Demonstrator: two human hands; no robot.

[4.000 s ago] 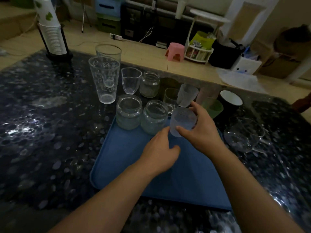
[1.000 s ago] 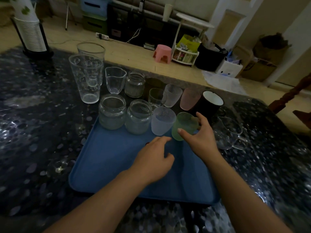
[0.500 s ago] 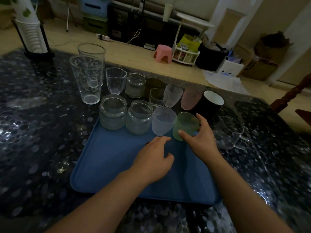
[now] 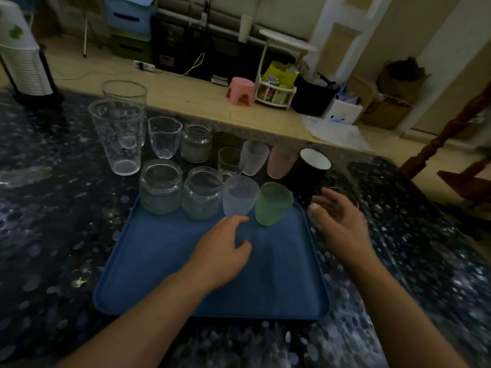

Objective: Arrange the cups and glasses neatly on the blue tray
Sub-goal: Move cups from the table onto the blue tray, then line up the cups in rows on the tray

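Note:
A blue tray [image 4: 159,274] lies on the dark speckled table. Along its far edge stand two glass jars [image 4: 160,187] [image 4: 202,193], a frosted pale cup [image 4: 240,195] and a green cup [image 4: 272,204]. My left hand [image 4: 220,251] rests on the tray with loosely curled fingers, its fingertip near the frosted cup's base. My right hand [image 4: 338,221] hovers open just right of the tray, in front of a clear glass pitcher [image 4: 342,193] that it mostly hides.
Behind the tray stand two tall glasses [image 4: 119,136], a small clear cup [image 4: 164,136], a third jar [image 4: 196,142], a small glass [image 4: 228,162], a frosted cup [image 4: 253,158], a pink cup [image 4: 281,162] and a black cup [image 4: 312,167]. A paper-cup stack [image 4: 20,54] stands far left.
My right hand has let go of the green cup, which stands on the tray, and moved right off the tray. The left hand has barely moved.

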